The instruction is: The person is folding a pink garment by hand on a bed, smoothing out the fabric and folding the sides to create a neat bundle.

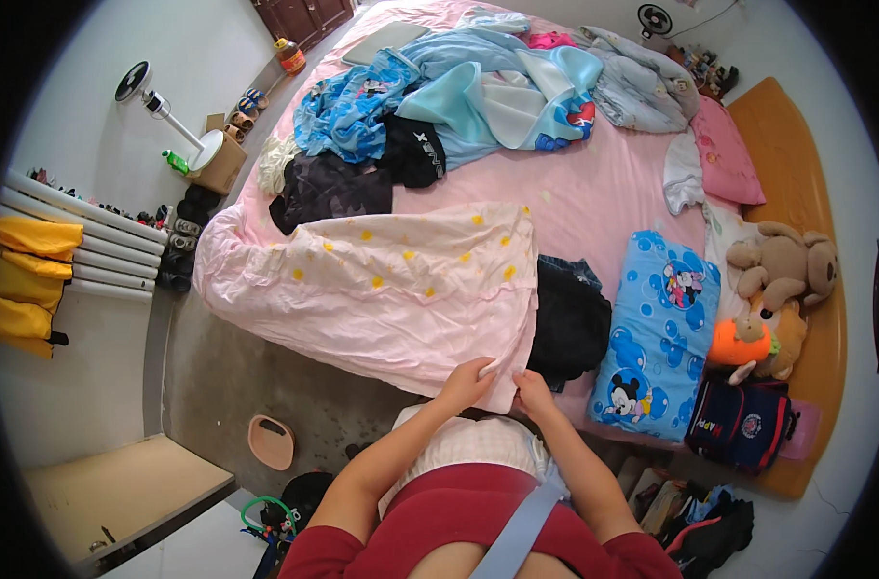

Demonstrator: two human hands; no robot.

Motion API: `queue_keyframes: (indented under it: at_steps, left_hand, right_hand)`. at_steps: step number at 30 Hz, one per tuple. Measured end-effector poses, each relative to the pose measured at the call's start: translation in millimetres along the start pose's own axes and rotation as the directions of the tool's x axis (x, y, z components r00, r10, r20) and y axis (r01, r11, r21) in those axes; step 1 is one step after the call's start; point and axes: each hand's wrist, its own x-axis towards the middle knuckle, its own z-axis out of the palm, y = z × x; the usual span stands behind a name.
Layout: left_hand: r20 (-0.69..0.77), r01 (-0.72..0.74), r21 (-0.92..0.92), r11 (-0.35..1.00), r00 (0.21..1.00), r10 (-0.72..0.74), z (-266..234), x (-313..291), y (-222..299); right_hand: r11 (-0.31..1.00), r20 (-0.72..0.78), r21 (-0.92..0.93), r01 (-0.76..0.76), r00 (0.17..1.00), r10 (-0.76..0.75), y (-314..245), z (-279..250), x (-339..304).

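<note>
A pale pink quilt cover (391,309) with a yellow-dotted panel lies across the near left part of the bed, its left end hanging over the edge. My left hand (466,382) grips its near edge with closed fingers. Just to the right, close to the cover's near right corner, my right hand (534,394) pinches the same edge. A short stretch of pink cloth shows between the two hands. Black folded clothing (570,323) sits right beside the cover, partly hidden by it. Further right lies a folded blue cartoon-print quilt (657,338).
Crumpled blue bedding (497,96) and dark clothes (338,193) cover the bed's far side. Plush toys (785,262) and a dark blue bag (743,420) rest by the wooden headboard (806,193). A pink basin (271,442) is on the floor, and a white fan (174,116) stands left.
</note>
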Motion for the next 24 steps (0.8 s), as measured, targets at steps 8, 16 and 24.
queue_keyframes:
  at_steps: [8,16,24]
  left_hand:
    - [0.171,-0.204,0.165,0.965,0.969,0.176,1.5,-38.5,45.5]
    - [-0.039,-0.174,0.094,0.980,0.983,0.179,18.6,-45.1,45.4]
    - [0.064,-0.238,0.134,0.962,0.971,0.232,25.5,-53.3,45.8]
  right_hand:
    - [0.981,-0.098,0.152,0.119,0.990,-0.105,-1.7,-2.1,-10.9]
    - [0.993,-0.060,-0.067,0.101,0.993,-0.105,-1.4,-1.5,-30.5]
    - [0.968,-0.091,-0.217,0.127,0.985,-0.150,5.0,0.7,-34.3]
